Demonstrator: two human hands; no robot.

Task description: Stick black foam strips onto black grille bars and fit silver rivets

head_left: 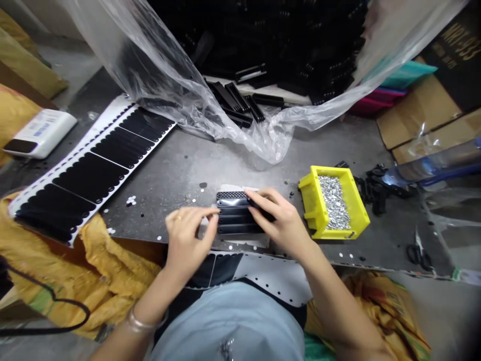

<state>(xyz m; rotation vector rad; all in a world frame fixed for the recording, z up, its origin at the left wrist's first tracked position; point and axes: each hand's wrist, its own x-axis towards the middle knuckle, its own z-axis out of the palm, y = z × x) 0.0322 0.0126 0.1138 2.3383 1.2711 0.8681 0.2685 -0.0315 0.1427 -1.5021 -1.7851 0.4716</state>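
Observation:
A short row of black plastic strips (235, 216) lies side by side near the front edge of the grey metal table (180, 165). My right hand (280, 223) rests on the strips' right end, fingers curled over the upper strips. My left hand (188, 238) sits at their left end, thumb and forefinger pinched together on something too small to make out. A sheet of black stickers (221, 268) lies on my lap just below the table edge.
A yellow bin (313, 200) of small silver screws stands right of the strips. White sheets of black stickers (90, 170) lie at left. A clear plastic bag (263, 60) of black parts fills the back. Scissors (417, 253) lie at far right, a white device (39, 133) far left.

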